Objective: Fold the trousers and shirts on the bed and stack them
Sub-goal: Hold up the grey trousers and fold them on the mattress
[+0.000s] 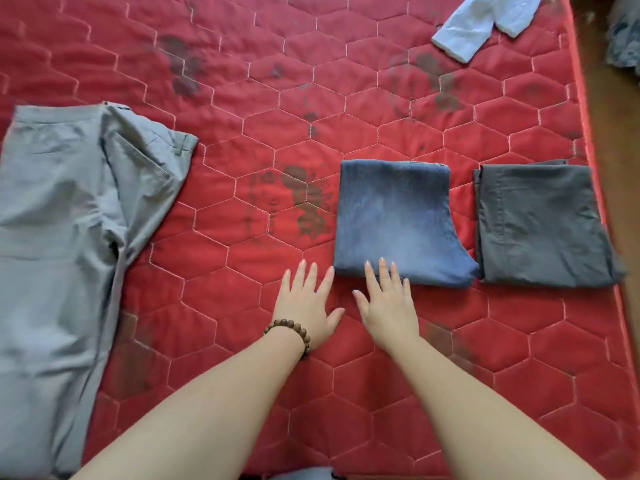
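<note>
Folded blue jeans (398, 216) lie on the red quilted bed (242, 140), right of centre. Beside them on the right sits a folded dark grey pair of trousers (540, 223). Light grey trousers (62, 216) are spread out unfolded along the left side. A white shirt (474, 26) lies crumpled at the far right corner. My right hand (388, 303) is flat with straight fingers, its fingertips resting on the near edge of the jeans. My left hand (306, 306), with a wooden bead bracelet on the wrist, lies flat on the bed just left of the jeans.
The bed's right edge (588, 133) runs along a brown floor, where a grey bundle (625, 36) lies at the top right. A bit of blue-grey fabric (304, 474) shows at the bottom edge.
</note>
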`<state>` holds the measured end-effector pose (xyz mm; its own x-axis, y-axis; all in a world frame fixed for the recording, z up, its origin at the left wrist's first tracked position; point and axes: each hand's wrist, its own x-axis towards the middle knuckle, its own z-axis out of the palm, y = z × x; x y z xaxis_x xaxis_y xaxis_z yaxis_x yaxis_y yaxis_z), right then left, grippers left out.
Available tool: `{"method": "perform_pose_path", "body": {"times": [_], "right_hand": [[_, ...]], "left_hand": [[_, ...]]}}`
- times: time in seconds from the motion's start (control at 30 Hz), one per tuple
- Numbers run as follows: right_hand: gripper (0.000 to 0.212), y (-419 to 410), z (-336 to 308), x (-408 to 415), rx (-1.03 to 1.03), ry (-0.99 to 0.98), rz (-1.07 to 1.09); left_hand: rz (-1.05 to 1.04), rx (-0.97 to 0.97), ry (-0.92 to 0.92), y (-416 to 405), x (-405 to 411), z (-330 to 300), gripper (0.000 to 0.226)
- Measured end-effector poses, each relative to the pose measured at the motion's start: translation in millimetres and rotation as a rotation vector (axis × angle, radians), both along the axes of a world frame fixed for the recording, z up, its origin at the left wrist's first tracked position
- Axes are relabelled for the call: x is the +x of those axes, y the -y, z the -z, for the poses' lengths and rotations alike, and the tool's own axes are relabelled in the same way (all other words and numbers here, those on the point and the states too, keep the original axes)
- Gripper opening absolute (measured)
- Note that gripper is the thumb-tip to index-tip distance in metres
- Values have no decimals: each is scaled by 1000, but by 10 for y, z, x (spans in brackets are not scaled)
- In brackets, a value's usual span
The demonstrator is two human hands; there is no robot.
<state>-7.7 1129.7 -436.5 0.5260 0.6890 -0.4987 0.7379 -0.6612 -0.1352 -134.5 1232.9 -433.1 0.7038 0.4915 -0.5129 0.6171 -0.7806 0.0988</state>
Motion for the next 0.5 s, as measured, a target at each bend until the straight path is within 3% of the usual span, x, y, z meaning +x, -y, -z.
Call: {"method": "perform_pose_path", "body": {"times": [0.27,0.5], "right_hand": [[58,-405,-579,-631,102,-80,-73],[57,-1017,-559,-1301,135,-98,-139]], "left_hand": [[-262,172,67,-582,-1172,-715,71],[-445,191,42,-1248,-2222,-554,70]]}}
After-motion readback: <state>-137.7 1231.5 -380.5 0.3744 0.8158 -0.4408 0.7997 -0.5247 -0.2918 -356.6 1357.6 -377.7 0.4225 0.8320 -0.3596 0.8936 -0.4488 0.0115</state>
